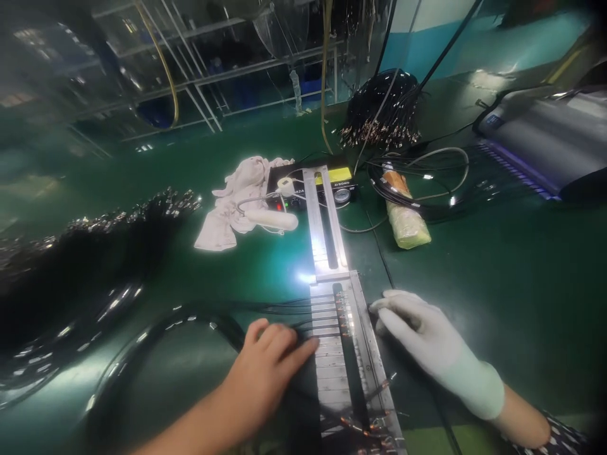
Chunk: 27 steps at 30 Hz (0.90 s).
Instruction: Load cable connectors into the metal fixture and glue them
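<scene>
My left hand (265, 360), bare, rests against the left side of a long metal fixture (329, 366) with rows of slots. Its fingers are curled on a black cable (303, 327) that runs into a slot. Several other black cables lie in the slots above it, their stripped copper ends (344, 316) lined up over the dark groove. My right hand (431, 347), in a white glove, is just off the fixture's right edge. Its fingertips are drawn together, and whatever they hold, if anything, cannot be made out.
A large bundle of black cables (118, 265) lies left. Behind the fixture are a black control box (308, 183), a white cloth (246, 183) and a wrapped roll (408, 221). More cables (384, 104) are piled at the back; a grey machine (540, 139) stands right. Loose cable ends (365, 430) lie near me.
</scene>
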Tool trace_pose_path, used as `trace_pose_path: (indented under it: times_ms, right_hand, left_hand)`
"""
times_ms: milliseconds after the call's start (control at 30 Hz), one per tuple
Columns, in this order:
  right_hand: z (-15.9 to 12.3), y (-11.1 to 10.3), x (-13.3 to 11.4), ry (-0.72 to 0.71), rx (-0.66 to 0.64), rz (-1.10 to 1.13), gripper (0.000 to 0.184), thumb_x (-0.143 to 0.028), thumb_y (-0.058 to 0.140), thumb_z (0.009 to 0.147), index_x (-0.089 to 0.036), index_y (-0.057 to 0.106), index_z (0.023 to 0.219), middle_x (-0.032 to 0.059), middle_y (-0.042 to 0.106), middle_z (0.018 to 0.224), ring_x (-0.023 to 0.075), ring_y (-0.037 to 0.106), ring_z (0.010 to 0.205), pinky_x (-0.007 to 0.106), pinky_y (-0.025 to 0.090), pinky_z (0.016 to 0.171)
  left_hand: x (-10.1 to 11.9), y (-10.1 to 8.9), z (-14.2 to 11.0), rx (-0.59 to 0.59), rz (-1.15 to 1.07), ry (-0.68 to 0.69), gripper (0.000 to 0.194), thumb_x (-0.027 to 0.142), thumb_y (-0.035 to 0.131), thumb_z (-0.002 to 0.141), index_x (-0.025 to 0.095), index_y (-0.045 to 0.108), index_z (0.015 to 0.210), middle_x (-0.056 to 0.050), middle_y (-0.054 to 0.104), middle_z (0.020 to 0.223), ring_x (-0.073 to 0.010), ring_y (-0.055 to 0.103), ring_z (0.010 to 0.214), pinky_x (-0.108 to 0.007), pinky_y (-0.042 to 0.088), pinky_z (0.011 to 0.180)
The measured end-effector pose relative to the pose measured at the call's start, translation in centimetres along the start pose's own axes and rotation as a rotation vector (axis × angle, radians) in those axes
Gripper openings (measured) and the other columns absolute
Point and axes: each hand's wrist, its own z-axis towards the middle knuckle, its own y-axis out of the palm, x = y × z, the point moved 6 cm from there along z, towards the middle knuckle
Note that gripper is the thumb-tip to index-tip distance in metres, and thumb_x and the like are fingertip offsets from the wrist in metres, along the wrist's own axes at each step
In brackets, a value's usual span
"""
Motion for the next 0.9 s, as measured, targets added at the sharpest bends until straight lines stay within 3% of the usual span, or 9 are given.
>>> trace_pose_path:
  times_ms: [100,233,333,500,633,900]
  right_hand:
    - [-0.7,0.0,-0.2,-0.019,0.018,0.002,0.027,-0.034,0.049,0.095,-0.025,0.071,0.082,0.0032,0.073,0.083,0.0249,0.068,0.087,0.039,0.056,0.079]
    - [-0.8,0.1,-0.4,-0.026,0.006,0.002,0.026,-0.034,0.050,0.095,-0.025,0.071,0.083,0.0025,0.072,0.081,0.0237,0.067,0.081,0.039,0.056,0.079]
    - [-0.6,0.2,-0.3,-0.017,-0.001,0.001,0.026,-0.034,0.049,0.095,-0.025,0.071,0.084,0.0028,0.073,0.082,0.0234,0.067,0.082,0.038,0.056,0.076]
    - [-0.6,0.3,-0.2,-0.046,0.010,-0.039,0.025,-0.033,0.050,0.096,-0.025,0.072,0.085,0.0037,0.074,0.086,0.0244,0.068,0.088,0.039,0.056,0.078]
    - [-0.6,0.2,-0.4,-0.071,0.012,-0.063,0.024,-0.032,0.051,0.096,-0.025,0.072,0.086,0.0031,0.074,0.083,0.0243,0.069,0.086,0.040,0.056,0.079]
    - [-0.4,0.1,-0.7,-0.099,0.010,-0.091,0.024,-0.027,0.050,0.096,-0.025,0.071,0.085,0.0038,0.075,0.084,0.0256,0.070,0.092,0.039,0.056,0.080]
  left_hand:
    - [1.9,-0.6,0.3,-0.076,-0.248,0.035,0.025,0.017,0.040,0.102,0.018,0.060,0.117,-0.004,0.063,0.094,-0.0201,0.052,0.092,-0.039,0.031,0.093]
    - [2.6,-1.0,0.7,-0.256,-0.486,-0.127,0.014,0.010,0.051,0.097,0.020,0.061,0.096,-0.001,0.064,0.092,-0.0171,0.054,0.092,-0.032,0.039,0.088]
    - [2.0,-1.4,1.3,-0.134,-0.583,-0.189,0.011,0.010,0.056,0.095,0.020,0.061,0.092,-0.001,0.064,0.088,-0.0162,0.057,0.089,-0.029,0.044,0.082]
    - [1.6,-0.8,2.2,0.144,-0.253,-0.056,0.023,0.015,0.039,0.103,0.014,0.061,0.110,-0.008,0.064,0.088,-0.0171,0.054,0.077,-0.029,0.046,0.069]
    - [1.9,0.3,2.7,0.113,-0.024,0.074,0.028,0.014,0.036,0.103,0.010,0.061,0.112,-0.009,0.063,0.086,-0.0187,0.054,0.077,-0.031,0.048,0.068]
    - [1.8,0.9,2.2,0.085,0.023,0.155,0.040,0.013,0.028,0.101,0.006,0.058,0.126,-0.015,0.062,0.097,-0.0235,0.053,0.088,-0.040,0.050,0.079]
